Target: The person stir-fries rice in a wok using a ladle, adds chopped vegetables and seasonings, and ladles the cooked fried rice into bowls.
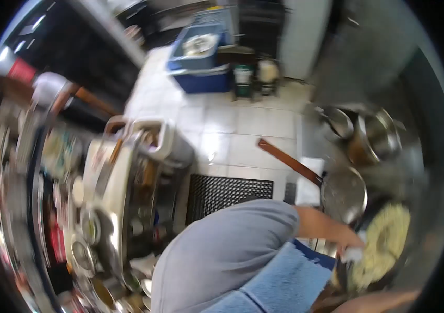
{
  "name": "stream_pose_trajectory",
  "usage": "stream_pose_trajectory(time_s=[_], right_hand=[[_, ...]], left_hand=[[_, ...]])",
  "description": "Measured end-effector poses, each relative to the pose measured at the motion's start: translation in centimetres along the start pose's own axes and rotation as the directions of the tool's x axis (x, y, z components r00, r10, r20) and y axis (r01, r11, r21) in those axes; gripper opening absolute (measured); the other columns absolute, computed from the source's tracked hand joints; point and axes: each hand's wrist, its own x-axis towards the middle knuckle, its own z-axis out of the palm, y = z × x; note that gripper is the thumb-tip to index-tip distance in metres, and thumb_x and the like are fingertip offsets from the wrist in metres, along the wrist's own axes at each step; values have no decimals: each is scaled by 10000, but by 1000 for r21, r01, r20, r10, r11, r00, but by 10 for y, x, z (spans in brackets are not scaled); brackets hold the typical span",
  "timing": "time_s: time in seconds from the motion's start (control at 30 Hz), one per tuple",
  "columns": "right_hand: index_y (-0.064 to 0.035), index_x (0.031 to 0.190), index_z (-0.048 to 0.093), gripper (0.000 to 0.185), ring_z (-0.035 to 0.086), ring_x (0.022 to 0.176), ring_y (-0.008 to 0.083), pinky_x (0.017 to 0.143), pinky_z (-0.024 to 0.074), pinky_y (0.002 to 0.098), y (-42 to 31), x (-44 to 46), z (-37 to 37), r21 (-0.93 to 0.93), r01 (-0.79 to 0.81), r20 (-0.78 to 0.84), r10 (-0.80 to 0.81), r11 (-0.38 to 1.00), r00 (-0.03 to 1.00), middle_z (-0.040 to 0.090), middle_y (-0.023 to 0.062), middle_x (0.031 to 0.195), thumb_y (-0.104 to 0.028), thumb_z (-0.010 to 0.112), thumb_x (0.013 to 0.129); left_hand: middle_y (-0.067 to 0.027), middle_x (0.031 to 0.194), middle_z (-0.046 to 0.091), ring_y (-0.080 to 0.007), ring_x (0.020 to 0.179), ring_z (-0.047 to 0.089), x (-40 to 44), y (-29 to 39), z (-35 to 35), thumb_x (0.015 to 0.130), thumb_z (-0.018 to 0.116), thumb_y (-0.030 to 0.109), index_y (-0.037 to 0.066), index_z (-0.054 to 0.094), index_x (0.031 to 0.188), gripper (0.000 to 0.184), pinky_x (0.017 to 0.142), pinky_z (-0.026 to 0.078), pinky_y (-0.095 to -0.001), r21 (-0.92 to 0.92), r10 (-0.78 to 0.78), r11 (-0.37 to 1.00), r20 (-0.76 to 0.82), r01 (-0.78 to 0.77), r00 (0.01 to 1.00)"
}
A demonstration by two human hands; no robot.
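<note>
My left hand (351, 244), at the end of a grey sleeve, is closed on a bunched white cloth (354, 254). It is at the near edge of a dark pan filled with pale yellow food (386, 240). Part of my right forearm (378, 301) crosses the bottom right edge, below the pan; its hand does not show. A second pan (344, 193) with a long brown handle sits just above the food pan. A blue towel (284, 279) lies beside my left sleeve.
Metal pots (378, 135) stand farther up the steel surface. A black perforated mat (227, 195) lies on the tiled floor. Blue crates (201, 78) stand at the top. On the left are a worktop (110, 182) with bowls, a white bin (162, 141) and another person's arm (94, 100).
</note>
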Motion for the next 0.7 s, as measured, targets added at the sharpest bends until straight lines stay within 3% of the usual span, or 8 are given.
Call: stream_pose_trajectory(time_s=[0.07,0.2,0.23,0.3,0.37,0.47,0.63,0.7], right_hand=[[-59,748,570,63,557,637,196,578,458,321,-15,10,-18,29,-40,-88,43,999,995,559,86,712,-97,568,799],[-68,719,560,70,551,604,189,548,455,309,-63,-8,20,140,-223,-283,255,965,925,550,78,672,-78,579,786],[-63,723,552,75,500,531,154,481,417,279,21,28,5,263,68,-150,-29,962,988,528,49,633,-49,603,777],[-79,658,496,175,425,482,111,453,356,275,10,40,22,505,4,-57,29,863,998,438,-2,565,6,598,774],[-117,595,372,314,304,412,74,420,241,248,-46,38,4,439,141,128,-217,887,968,328,-33,507,31,584,774],[-103,612,384,268,347,397,95,401,269,257,-50,-13,-24,364,189,-113,-158,912,981,361,-30,496,-11,579,770],[-112,581,334,326,308,403,75,393,211,258,-16,25,-7,331,213,101,-259,919,961,319,-29,504,-13,530,823],[-46,621,474,204,391,416,102,395,305,257,-43,6,-40,412,111,86,-159,904,984,510,71,620,-10,522,816]], left_hand=[[-80,1030,556,-215,904,553,-41,46,37,704,640,499,189,527,1108,521,650,515,-363,96,-198,973,-133,212,971],[-30,1055,550,-172,932,545,-16,29,15,720,642,467,212,523,1089,464,695,494,-360,-94,-158,982,47,162,986],[-22,1017,567,-173,919,550,-19,33,19,746,620,464,207,535,1063,417,703,488,-368,-81,-169,982,36,172,985],[-12,927,590,-178,837,564,-25,37,21,772,591,480,203,551,1020,374,654,471,-367,-23,-208,978,-61,207,976],[8,856,591,-161,779,559,-31,44,25,774,579,490,205,571,954,338,608,462,-353,20,-281,959,-83,284,956],[29,795,587,-138,738,551,-33,48,26,777,567,467,214,583,864,268,594,457,-336,52,-282,956,-91,287,955],[39,785,592,-135,706,550,-38,50,26,774,553,426,223,583,868,226,589,438,-327,95,-299,946,-100,309,949],[22,794,594,-145,715,550,-38,57,33,772,554,424,204,581,873,243,579,430,-320,81,-275,956,-102,283,956]])
